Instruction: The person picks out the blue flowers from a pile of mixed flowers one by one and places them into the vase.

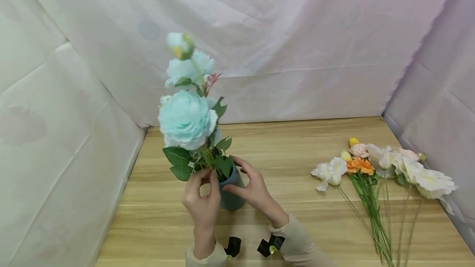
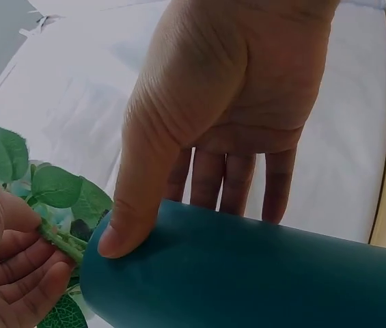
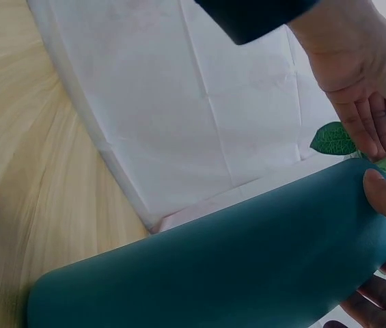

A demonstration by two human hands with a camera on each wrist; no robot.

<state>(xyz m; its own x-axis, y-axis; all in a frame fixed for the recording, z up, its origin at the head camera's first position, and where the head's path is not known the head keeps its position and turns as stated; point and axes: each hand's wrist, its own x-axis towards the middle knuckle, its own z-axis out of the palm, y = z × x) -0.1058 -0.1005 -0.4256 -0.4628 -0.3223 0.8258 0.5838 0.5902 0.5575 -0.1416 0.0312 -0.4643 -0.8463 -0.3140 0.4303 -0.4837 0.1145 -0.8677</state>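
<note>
A blue-green cylindrical vase (image 1: 233, 200) stands on the table, holding tall artificial flowers. My right hand (image 1: 256, 188) grips the vase near its rim, thumb on the near side and fingers around the far side. At the vase's mouth, my left hand (image 1: 202, 211) pinches a green flower stem (image 2: 59, 239) between thumb and fingers. Above the hands rise a large pale-blue peony (image 1: 185, 119), another pale-blue bloom (image 1: 191, 67) behind it and a bud (image 1: 180, 45) at the top. Green leaves (image 1: 178, 156) hang beside the left hand. The lower stems are hidden inside the vase.
More artificial flowers lie on the table at the right: white blooms (image 1: 330, 172), an orange flower (image 1: 360, 165), pink ones (image 1: 359, 150) and yellow buds, with long stems (image 1: 375, 217) toward the front edge. Pale cloth (image 1: 289, 52) hangs behind and at both sides.
</note>
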